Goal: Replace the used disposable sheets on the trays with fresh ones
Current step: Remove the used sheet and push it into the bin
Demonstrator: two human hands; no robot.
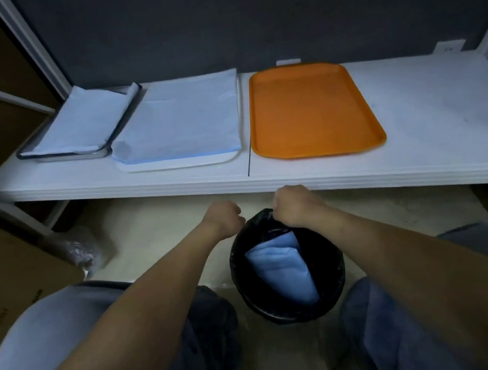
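Used blue sheet (279, 272) is folded and standing on edge inside the black bin (294, 311), just below both hands, toward the body. The bin has a black liner (262, 218) and sits on the beige floor (153, 224) between the knees.

Right hand (292, 206) is clenched on the liner at the bin's far rim. Left hand (224, 218) is a fist just left of it, at the rim's far-left. Its knuckles hide the fingers, so I can't tell if it has any liner. The hands are close together, not touching.

Surface: white table (434, 122) straight beyond the hands, front edge just past the knuckles. A panel seam runs away from the gap between the hands.

- Beyond the right hand: orange tray (314, 109), bare plastic showing.
- Beyond the left hand: white tray (175, 163), with a fresh blue sheet (175, 122) over all but its near strip.
- Further left: metal tray (72, 156), just beside the white one, holding a pale blue sheet (79, 121) whose far-right corner curls up over the rim.

Room: dark grey panel (240, 9) behind the table, with white frame posts on both sides. Cardboard boxes (3, 287) sit left of the left arm, and crumpled clear plastic (80, 252) lies on the floor left of the left hand. A small wall plate (449, 48) is far beyond the right hand.

Hard to make out: the light is dim. The sheet hides the bin's bottom, the table's right end is cut off, and the print on the cardboard is unreadable.
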